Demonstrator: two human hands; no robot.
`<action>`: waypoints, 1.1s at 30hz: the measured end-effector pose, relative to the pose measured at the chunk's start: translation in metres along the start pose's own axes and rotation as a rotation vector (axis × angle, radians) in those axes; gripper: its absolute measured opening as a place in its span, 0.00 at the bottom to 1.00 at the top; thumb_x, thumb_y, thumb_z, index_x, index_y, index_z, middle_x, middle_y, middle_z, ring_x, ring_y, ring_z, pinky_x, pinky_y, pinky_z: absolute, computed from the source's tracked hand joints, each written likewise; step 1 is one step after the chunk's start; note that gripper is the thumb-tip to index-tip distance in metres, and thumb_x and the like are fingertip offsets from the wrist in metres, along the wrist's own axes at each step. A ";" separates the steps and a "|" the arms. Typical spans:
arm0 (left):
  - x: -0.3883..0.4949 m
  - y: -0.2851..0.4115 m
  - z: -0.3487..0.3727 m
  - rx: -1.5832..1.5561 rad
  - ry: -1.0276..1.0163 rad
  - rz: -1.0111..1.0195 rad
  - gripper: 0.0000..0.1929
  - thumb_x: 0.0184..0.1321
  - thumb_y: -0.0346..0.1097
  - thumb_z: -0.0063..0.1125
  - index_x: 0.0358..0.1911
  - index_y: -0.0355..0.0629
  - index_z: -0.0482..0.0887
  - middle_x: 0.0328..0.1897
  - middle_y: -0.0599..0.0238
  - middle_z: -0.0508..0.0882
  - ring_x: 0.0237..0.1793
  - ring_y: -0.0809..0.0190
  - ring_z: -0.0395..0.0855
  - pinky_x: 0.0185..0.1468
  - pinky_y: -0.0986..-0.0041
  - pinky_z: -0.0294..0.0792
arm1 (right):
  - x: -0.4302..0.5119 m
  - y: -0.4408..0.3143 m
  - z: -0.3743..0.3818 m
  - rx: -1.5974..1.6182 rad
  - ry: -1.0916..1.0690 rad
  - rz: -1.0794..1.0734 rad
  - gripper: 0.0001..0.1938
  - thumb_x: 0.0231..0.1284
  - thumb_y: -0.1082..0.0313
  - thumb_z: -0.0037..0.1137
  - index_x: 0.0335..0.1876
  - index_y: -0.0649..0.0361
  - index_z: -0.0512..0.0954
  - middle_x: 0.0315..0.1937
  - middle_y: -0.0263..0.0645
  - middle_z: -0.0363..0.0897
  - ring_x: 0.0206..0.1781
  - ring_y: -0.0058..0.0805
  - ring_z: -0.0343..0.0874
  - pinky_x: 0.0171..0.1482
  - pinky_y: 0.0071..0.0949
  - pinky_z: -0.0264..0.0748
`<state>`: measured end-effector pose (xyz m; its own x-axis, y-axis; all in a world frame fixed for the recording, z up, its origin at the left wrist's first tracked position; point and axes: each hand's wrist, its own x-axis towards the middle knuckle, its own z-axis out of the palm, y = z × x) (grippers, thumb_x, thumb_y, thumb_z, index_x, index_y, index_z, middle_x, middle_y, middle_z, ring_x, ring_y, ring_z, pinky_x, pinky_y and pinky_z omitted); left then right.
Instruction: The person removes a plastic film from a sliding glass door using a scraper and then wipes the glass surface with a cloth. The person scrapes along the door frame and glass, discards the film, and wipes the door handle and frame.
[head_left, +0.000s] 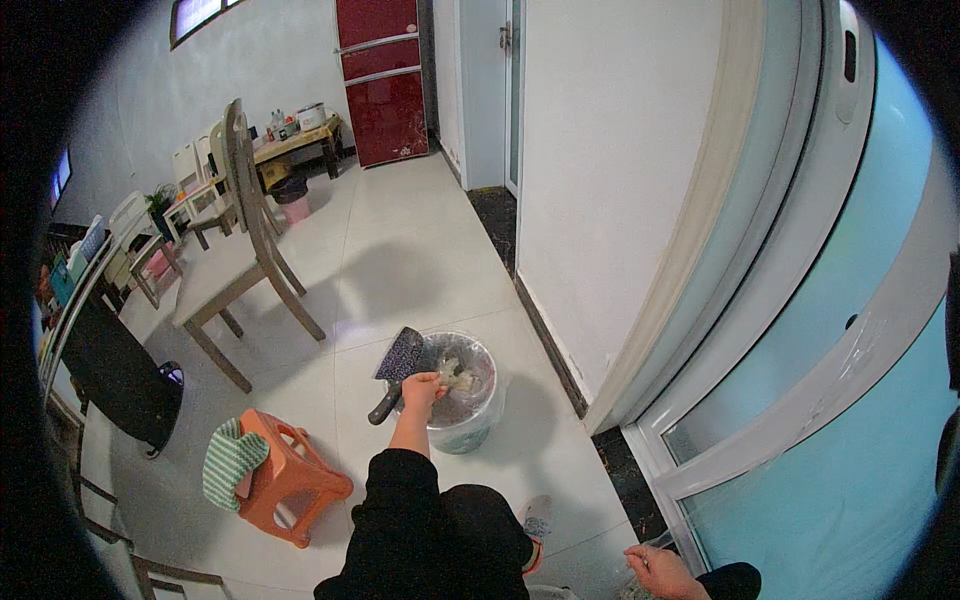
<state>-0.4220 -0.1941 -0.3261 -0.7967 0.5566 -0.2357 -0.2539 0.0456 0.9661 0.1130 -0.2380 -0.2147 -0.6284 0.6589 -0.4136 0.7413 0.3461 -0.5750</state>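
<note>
My left hand (421, 391) reaches over a bin (459, 438) lined with clear plastic. Its fingertips pinch what looks like a pale, crumpled scrap (453, 372); more pale matter shows just beyond, inside the bin. Left of that hand, a cleaver with a dark speckled blade (400, 354) and black handle (383, 406) lies across the bin's left rim. At the bottom right, my right hand (661, 571) has its fingers drawn together on what seems to be a clear plastic bag (660, 541), mostly hidden by the hand and cut off by the frame.
An orange plastic stool (296, 480) with a green-striped cloth (231, 463) stands at left. Behind it are a wooden chair (217, 277) and a black cabinet (124, 367). A sliding glass door (817, 420) and white wall (607, 165) border the right. A red refrigerator (384, 112) stands far back.
</note>
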 end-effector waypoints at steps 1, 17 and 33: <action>0.002 -0.003 -0.001 0.026 0.024 -0.016 0.05 0.54 0.23 0.53 0.34 0.31 0.79 0.26 0.59 0.81 0.21 0.64 0.81 0.22 0.76 0.75 | 0.000 -0.001 0.002 0.020 0.003 -0.007 0.15 0.63 0.59 0.44 0.47 0.58 0.75 0.41 0.47 0.79 0.43 0.47 0.78 0.45 0.40 0.74; -0.017 0.010 0.007 0.570 0.174 0.119 0.12 0.55 0.40 0.53 0.28 0.37 0.81 0.26 0.57 0.83 0.21 0.58 0.81 0.27 0.64 0.72 | -0.001 -0.011 0.011 0.082 0.050 -0.008 0.14 0.62 0.58 0.47 0.46 0.56 0.76 0.36 0.44 0.80 0.40 0.43 0.80 0.42 0.36 0.76; -0.014 0.025 0.014 0.879 0.217 0.334 0.12 0.52 0.43 0.56 0.30 0.41 0.82 0.33 0.55 0.83 0.39 0.48 0.81 0.42 0.60 0.70 | -0.008 -0.008 0.018 0.172 0.009 0.014 0.16 0.62 0.56 0.45 0.49 0.55 0.76 0.42 0.43 0.80 0.44 0.43 0.79 0.47 0.36 0.74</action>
<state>-0.4096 -0.1893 -0.2973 -0.8599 0.4918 0.1368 0.4353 0.5665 0.6997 0.1072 -0.2582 -0.2197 -0.6157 0.6688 -0.4167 0.6981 0.2176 -0.6821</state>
